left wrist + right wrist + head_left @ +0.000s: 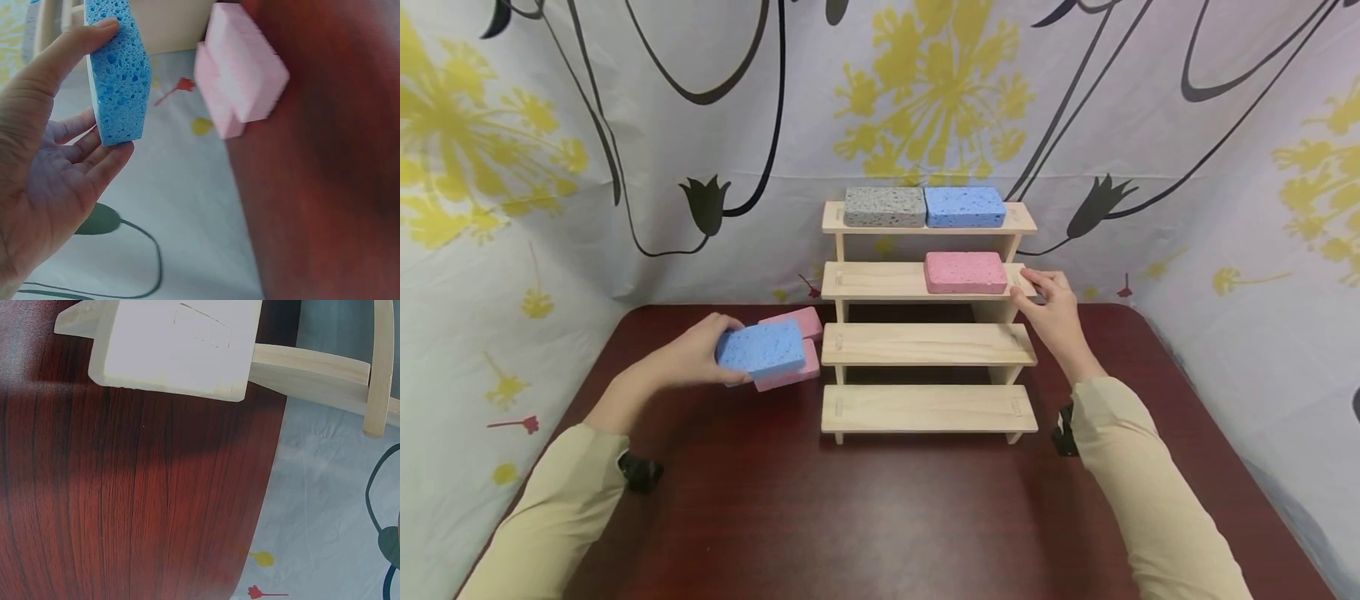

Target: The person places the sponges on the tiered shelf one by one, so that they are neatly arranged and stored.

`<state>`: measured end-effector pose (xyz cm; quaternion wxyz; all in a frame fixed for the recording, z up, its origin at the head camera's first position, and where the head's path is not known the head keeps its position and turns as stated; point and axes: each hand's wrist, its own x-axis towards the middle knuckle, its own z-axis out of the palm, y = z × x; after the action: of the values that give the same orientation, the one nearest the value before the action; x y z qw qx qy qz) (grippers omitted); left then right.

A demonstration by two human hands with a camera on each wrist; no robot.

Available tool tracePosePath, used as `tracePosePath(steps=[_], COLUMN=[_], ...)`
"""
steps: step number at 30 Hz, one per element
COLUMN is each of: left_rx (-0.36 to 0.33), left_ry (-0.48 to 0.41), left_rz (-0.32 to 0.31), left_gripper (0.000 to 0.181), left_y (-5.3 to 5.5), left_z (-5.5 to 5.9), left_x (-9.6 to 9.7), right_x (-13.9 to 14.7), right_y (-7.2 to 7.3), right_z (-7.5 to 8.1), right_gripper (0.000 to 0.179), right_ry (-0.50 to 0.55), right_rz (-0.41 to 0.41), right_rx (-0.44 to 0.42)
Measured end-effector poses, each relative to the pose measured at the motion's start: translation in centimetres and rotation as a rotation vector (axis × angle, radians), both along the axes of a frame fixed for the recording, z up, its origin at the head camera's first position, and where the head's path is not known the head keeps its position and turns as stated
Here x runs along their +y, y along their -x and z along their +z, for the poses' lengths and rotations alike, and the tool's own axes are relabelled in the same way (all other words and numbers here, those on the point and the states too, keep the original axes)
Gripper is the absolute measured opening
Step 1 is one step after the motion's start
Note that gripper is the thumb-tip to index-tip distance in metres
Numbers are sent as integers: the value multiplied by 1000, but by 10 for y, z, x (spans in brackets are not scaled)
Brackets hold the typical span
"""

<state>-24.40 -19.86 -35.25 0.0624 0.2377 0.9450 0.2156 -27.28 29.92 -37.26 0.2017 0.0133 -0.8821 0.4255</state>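
In the head view my left hand (703, 350) grips a blue sponge (763, 348) by its left end, thumb on one side and fingers on the other. Two pink sponges (797, 323) lie partly hidden behind it. The left wrist view has the blue sponge (122, 81) raised clear of the pink pair (240, 69). My right hand (1054, 308) pinches the right end of the second tier from the top of a wooden stepped shelf (880, 281). A pink sponge (966, 272) sits on that tier, just left of these fingers.
On the top tier a grey sponge (884, 207) and a blue one sit side by side. Bare wood shows on the two lower tiers (925, 408). The shelf stands on a dark red table (880, 508), with a patterned cloth (760, 242) behind and at both sides.
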Motion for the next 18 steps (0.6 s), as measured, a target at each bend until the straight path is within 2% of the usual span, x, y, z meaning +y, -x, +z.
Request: tracePosePath(steps=[6, 18], left_rx=[47, 55], left_ry=[-8, -14], left_rz=[-40, -77], left_gripper=[71, 74], left_y=[8, 20], left_z=[21, 58], left_x=[10, 43], right_x=[0, -1], right_y=[0, -1], right_z=[0, 0], right_gripper=[47, 47], right_ry=[12, 7], right_rz=[-2, -14], right_rx=[-1, -9])
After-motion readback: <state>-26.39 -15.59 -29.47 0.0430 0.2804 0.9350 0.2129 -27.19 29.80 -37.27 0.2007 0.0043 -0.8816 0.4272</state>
